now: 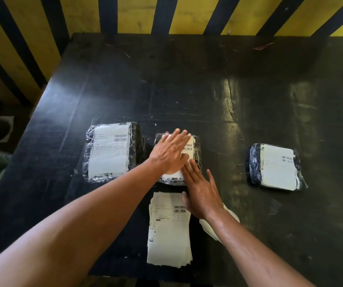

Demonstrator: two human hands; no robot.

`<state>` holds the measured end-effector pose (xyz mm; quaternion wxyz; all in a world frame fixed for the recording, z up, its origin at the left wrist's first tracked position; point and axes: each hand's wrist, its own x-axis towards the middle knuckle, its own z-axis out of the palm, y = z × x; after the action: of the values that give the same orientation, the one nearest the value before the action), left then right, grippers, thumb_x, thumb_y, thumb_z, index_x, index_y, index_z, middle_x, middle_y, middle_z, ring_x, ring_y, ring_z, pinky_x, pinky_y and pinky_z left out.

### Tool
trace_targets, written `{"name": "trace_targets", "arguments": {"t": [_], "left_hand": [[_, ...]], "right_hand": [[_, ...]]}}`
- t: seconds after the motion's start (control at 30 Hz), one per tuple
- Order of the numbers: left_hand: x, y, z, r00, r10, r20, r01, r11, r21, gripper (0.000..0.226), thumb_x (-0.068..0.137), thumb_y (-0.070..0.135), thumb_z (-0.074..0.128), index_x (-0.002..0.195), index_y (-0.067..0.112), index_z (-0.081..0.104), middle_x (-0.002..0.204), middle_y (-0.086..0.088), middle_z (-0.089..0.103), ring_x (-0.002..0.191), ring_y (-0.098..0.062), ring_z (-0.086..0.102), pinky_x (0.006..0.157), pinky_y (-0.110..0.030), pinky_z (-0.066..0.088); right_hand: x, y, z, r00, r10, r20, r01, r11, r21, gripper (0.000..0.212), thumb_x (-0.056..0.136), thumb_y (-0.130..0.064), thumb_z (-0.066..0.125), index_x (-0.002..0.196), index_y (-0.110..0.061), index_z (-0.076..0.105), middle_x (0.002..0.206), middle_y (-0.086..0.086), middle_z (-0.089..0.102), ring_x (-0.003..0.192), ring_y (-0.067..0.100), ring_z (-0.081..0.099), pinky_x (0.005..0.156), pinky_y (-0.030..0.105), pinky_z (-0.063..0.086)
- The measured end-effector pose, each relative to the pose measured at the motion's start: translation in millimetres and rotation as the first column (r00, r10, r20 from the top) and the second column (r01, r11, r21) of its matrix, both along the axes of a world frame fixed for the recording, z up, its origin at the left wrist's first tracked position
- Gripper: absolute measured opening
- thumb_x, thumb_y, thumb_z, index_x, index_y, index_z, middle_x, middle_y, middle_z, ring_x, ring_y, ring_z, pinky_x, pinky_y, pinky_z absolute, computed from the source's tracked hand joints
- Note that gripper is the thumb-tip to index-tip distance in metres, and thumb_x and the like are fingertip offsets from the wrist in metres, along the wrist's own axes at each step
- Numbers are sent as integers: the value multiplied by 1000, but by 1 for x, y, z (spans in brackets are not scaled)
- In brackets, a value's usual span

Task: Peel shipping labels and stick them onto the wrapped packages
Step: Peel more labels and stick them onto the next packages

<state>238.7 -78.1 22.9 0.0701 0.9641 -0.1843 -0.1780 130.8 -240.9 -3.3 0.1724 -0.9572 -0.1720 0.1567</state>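
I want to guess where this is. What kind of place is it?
Probably a packing or shipping workspace. Three wrapped packages, like the middle package, sit labelled on a dark table. A stack of shipping labels waits nearby. Both hands, left hand and right hand, press flat on the middle one.

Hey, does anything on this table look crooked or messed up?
The label on the right package sits skewed, its lower edge overhanging the wrap. Otherwise nothing stands out.

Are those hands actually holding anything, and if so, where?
Nothing is gripped. The left hand lies flat, pressing the label on the middle package; the right hand rests straight fingers on its near edge.
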Motion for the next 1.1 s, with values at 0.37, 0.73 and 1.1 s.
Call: {"name": "trace_targets", "arguments": {"t": [0.37, 0.73, 1.1], "left_hand": [[1, 6, -4, 936, 345, -70, -351, 931, -103, 83, 107, 49, 45, 169, 19, -1, 176, -9, -14, 163, -26, -11, 131, -42, -1], [-107, -6, 15, 472, 735, -487, -876, 329, -353, 51, 110, 30, 51, 155, 8, 41, 150, -15, 58, 132, -31, 60, 109, -40, 47], [-87, -7, 27, 376, 719, -585, -868, 52, -493, 50, 98, 46, 67, 141, 23, 55, 126, -4, 68, 115, -26, 68, 104, -52, 56]], "right_hand": [[8, -2, 3, 1000, -25, 8, 23, 983, 184, 80, 100, -32, 56, 167, -25, 12, 175, -7, 3, 161, 12, -3, 130, 50, 14], [29, -10, 5, 579, -557, -595, 798, 537, 274, 31, 100, -42, 62, 119, -18, 67, 115, 4, 73, 86, 9, 64, 62, 22, 46], [55, -21, 33, 526, -589, -614, 848, 310, 430, 35, 92, -50, 73, 102, -17, 68, 106, 3, 74, 90, 16, 71, 66, 26, 51]]}}
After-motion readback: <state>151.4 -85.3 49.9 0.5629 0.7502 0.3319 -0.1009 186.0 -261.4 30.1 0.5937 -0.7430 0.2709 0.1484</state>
